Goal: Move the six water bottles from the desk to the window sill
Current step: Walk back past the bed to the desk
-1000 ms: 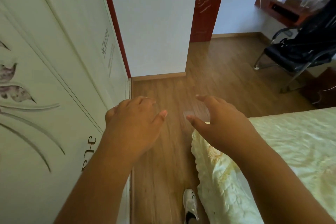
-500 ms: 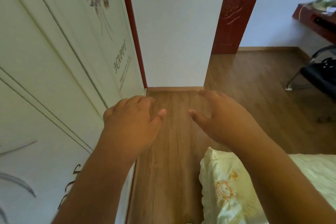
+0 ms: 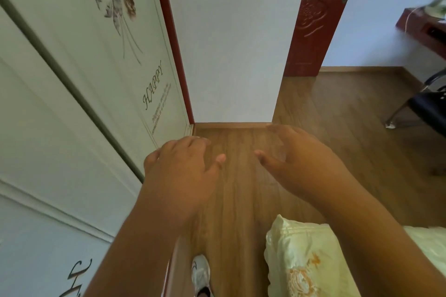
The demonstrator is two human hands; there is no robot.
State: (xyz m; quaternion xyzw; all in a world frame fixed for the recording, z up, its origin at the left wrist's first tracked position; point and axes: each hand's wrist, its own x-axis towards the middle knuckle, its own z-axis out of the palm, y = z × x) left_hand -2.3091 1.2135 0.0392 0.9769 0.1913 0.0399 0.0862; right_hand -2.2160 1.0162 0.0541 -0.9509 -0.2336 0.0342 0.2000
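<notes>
Both of my hands are held out in front of me over the wooden floor, empty. My left hand (image 3: 183, 169) has its fingers spread and curved, palm down. My right hand (image 3: 299, 161) is likewise open, thumb pointing left. A gap of bare floor lies between them. The red-brown desk (image 3: 420, 29) shows only as a corner at the far right edge. No water bottle and no window sill is in view.
A white wardrobe (image 3: 72, 94) with flower and "HAPPY" print fills the left. A white wall (image 3: 231, 38) stands ahead, a red door (image 3: 316, 17) beside it. A bed corner (image 3: 304, 258) sits bottom right, a black chair (image 3: 429, 106) at the right, my white shoe (image 3: 200, 275) below.
The view has advanced along the wardrobe towards the wall; the bed has dropped lower and the chair and desk have slid to the right edge. Both hands stay empty and spread.
</notes>
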